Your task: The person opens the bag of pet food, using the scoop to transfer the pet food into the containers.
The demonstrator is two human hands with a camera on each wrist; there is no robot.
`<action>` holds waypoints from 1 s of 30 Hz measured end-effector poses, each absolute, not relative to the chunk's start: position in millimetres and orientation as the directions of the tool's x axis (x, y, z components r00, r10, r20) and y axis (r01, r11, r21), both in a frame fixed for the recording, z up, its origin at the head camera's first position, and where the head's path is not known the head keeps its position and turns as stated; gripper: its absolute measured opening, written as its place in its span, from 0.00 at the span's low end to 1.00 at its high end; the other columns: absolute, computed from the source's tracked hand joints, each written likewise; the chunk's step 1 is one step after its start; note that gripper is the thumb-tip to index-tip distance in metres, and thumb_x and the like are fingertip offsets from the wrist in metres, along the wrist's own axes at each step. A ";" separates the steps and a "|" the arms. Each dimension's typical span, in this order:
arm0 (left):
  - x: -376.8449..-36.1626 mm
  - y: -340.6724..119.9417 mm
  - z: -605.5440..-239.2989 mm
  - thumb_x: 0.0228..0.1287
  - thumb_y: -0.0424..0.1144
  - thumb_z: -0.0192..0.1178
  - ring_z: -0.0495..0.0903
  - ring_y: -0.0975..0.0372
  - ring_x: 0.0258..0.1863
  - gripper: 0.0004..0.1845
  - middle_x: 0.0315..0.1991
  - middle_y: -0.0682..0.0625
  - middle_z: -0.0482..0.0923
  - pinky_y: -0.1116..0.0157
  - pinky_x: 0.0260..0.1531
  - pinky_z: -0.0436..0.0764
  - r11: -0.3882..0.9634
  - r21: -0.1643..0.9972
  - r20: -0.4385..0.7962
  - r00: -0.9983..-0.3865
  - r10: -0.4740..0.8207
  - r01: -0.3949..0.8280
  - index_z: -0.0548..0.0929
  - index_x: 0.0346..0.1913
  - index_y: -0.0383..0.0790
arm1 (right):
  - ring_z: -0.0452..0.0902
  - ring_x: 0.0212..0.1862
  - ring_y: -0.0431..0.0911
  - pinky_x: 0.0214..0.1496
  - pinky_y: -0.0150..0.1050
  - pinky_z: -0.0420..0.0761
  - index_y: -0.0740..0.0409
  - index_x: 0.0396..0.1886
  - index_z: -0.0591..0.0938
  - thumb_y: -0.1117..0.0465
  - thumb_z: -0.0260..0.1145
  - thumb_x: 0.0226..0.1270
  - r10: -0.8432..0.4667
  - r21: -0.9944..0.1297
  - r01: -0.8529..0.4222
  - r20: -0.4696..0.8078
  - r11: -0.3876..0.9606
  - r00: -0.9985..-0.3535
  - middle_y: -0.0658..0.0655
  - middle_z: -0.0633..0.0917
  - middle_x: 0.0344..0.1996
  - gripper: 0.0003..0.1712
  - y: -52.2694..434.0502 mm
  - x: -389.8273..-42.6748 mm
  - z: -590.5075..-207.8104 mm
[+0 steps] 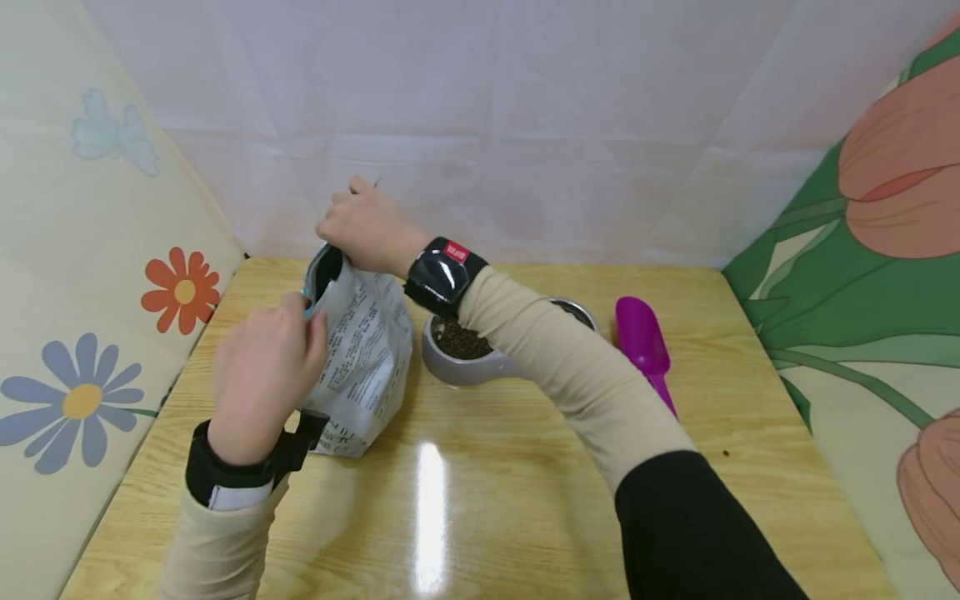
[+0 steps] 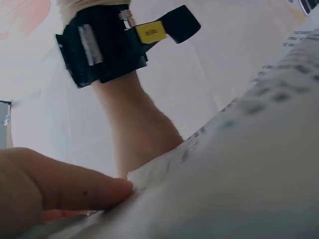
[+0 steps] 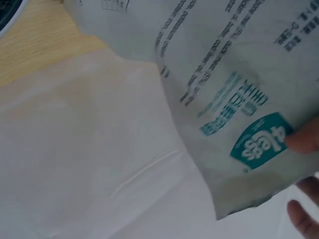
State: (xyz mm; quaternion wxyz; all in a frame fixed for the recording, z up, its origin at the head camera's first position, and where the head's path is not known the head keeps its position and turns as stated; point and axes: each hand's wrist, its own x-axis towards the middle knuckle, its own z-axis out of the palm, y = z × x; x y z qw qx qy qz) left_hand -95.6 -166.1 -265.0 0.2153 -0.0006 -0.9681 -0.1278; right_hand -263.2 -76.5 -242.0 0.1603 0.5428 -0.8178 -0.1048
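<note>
A white printed pet food bag [image 1: 363,358] stands upright on the left part of the table, its mouth parted so the dark inside shows. My right hand [image 1: 375,229] grips the far top edge of the bag. In the right wrist view its thumb [image 3: 304,138] presses beside the teal "4legs" logo, with fingers behind the edge. My left hand [image 1: 262,375] pinches the near left side of the mouth. The left thumb [image 2: 94,189] lies on the rim in the left wrist view; its other fingers are mostly hidden.
Right of the bag, a grey double bowl [image 1: 468,372] holds brown kibble [image 1: 459,340]; my right forearm crosses over it. Farther right lies a purple scoop [image 1: 641,333]. One small dark crumb [image 1: 725,453] sits on the wooden table [image 1: 525,500]. A white cloth [image 1: 570,142] hangs behind.
</note>
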 end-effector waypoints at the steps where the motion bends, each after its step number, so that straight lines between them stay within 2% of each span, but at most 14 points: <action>1: -96.8 -165.9 -265.7 0.61 0.36 0.51 0.60 0.56 0.07 0.15 0.09 0.48 0.58 0.63 0.06 0.56 0.971 0.235 0.424 -0.904 -0.054 0.052 0.65 0.18 0.35 | 0.75 0.39 0.45 0.45 0.40 0.65 0.52 0.37 0.82 0.66 0.51 0.64 -0.916 0.352 -0.845 0.149 0.402 -0.373 0.50 0.83 0.34 0.13 -77.7 -261.9 -242.5; 6: -99.7 -166.6 -270.8 0.60 0.32 0.52 0.58 0.57 0.06 0.14 0.08 0.49 0.55 0.64 0.06 0.55 0.982 0.170 0.456 -0.890 -0.007 0.080 0.67 0.18 0.33 | 0.75 0.33 0.42 0.43 0.37 0.67 0.51 0.35 0.83 0.64 0.50 0.67 -0.902 0.395 -0.813 0.134 0.429 -0.411 0.50 0.83 0.32 0.13 -80.6 -258.0 -243.7; 9: -100.3 -168.2 -272.2 0.60 0.30 0.52 0.56 0.58 0.06 0.12 0.08 0.49 0.55 0.65 0.07 0.54 0.979 0.168 0.465 -0.885 0.021 0.111 0.69 0.19 0.30 | 0.67 0.26 0.41 0.39 0.34 0.67 0.52 0.33 0.82 0.63 0.49 0.69 -0.906 0.422 -0.805 0.127 0.418 -0.403 0.49 0.82 0.28 0.14 -81.4 -257.7 -243.5; 12: -101.1 -170.1 -272.4 0.59 0.29 0.53 0.56 0.59 0.06 0.11 0.08 0.49 0.55 0.65 0.07 0.54 0.974 0.183 0.470 -0.882 0.032 0.132 0.71 0.21 0.29 | 0.61 0.25 0.41 0.37 0.34 0.67 0.53 0.31 0.82 0.64 0.48 0.69 -0.914 0.427 -0.811 0.122 0.400 -0.386 0.49 0.80 0.25 0.15 -82.4 -258.3 -241.8; 15: -102.7 -171.2 -272.5 0.59 0.28 0.53 0.56 0.59 0.06 0.10 0.08 0.49 0.56 0.65 0.07 0.55 0.968 0.198 0.484 -0.874 0.043 0.157 0.71 0.21 0.29 | 0.69 0.28 0.41 0.42 0.36 0.69 0.54 0.33 0.82 0.65 0.49 0.69 -0.916 0.413 -0.822 0.092 0.393 -0.391 0.50 0.82 0.29 0.14 -81.6 -260.0 -238.7; 19: -105.4 -171.3 -271.7 0.59 0.29 0.52 0.58 0.57 0.06 0.11 0.09 0.49 0.57 0.64 0.07 0.56 0.967 0.201 0.491 -0.870 0.041 0.159 0.68 0.20 0.32 | 0.76 0.38 0.44 0.50 0.38 0.68 0.54 0.38 0.82 0.70 0.52 0.63 -0.919 0.338 -0.862 0.027 0.378 -0.393 0.51 0.83 0.36 0.13 -76.4 -261.4 -235.1; 24: -108.4 -168.5 -267.8 0.59 0.33 0.50 0.61 0.55 0.06 0.12 0.09 0.47 0.58 0.63 0.05 0.57 0.980 0.180 0.442 -0.897 -0.003 0.085 0.66 0.20 0.33 | 0.75 0.42 0.46 0.50 0.39 0.68 0.54 0.38 0.81 0.74 0.53 0.54 -0.952 0.202 -0.932 0.019 0.302 -0.304 0.50 0.82 0.36 0.16 -72.3 -256.1 -232.2; 27: -110.6 -166.5 -266.0 0.60 0.34 0.51 0.63 0.53 0.07 0.14 0.09 0.47 0.59 0.61 0.05 0.59 0.984 0.165 0.419 -0.908 -0.015 0.060 0.66 0.19 0.34 | 0.75 0.42 0.45 0.48 0.39 0.68 0.54 0.39 0.81 0.72 0.55 0.54 -0.963 0.218 -0.938 0.033 0.268 -0.268 0.50 0.82 0.35 0.16 -73.5 -251.4 -231.5; 30: -113.7 -165.6 -265.7 0.62 0.33 0.52 0.63 0.54 0.08 0.13 0.10 0.46 0.60 0.63 0.06 0.60 0.984 0.166 0.384 -0.923 -0.008 0.061 0.68 0.21 0.32 | 0.75 0.41 0.45 0.47 0.38 0.68 0.52 0.40 0.81 0.70 0.56 0.55 -0.962 0.274 -0.923 0.041 0.269 -0.269 0.50 0.82 0.36 0.15 -75.0 -248.9 -232.8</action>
